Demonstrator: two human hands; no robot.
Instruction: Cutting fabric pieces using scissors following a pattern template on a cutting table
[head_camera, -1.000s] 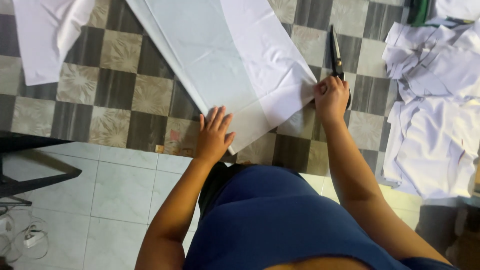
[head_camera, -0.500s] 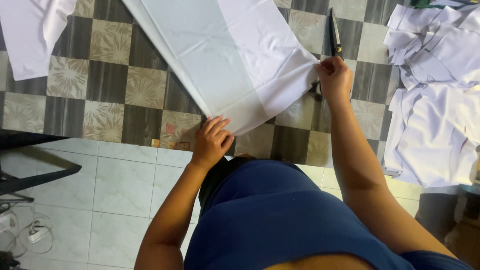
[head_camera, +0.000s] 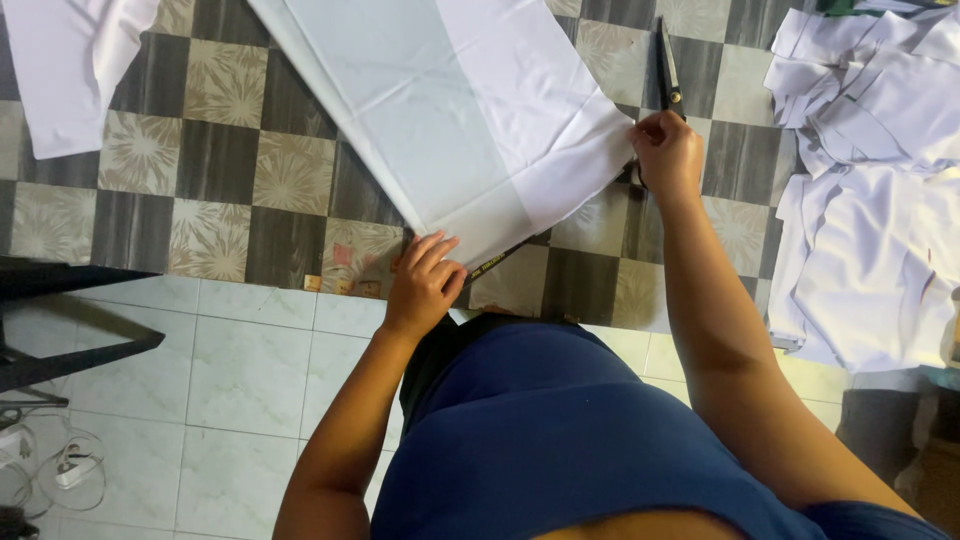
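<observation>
A large folded sheet of white fabric (head_camera: 470, 110) lies on a checkered floor mat (head_camera: 215, 170). My left hand (head_camera: 425, 280) presses flat on the fabric's near corner, fingers spread. A dark tape or strip (head_camera: 495, 262) peeks out beside that hand under the fabric's edge. My right hand (head_camera: 665, 150) pinches the fabric's right corner. Dark scissors (head_camera: 666, 65) lie on the mat just beyond that hand, blades pointing away; the handles are hidden by the hand.
A pile of white fabric pieces (head_camera: 870, 190) covers the right side. Another white piece (head_camera: 70, 70) lies at the upper left. A dark table or frame (head_camera: 60, 320) and white cables (head_camera: 60, 470) sit on the pale tiled floor at left.
My right hand has moved from beside the scissors' handles onto the fabric's right corner and gripped it. My left hand has stayed pressed on the near corner.
</observation>
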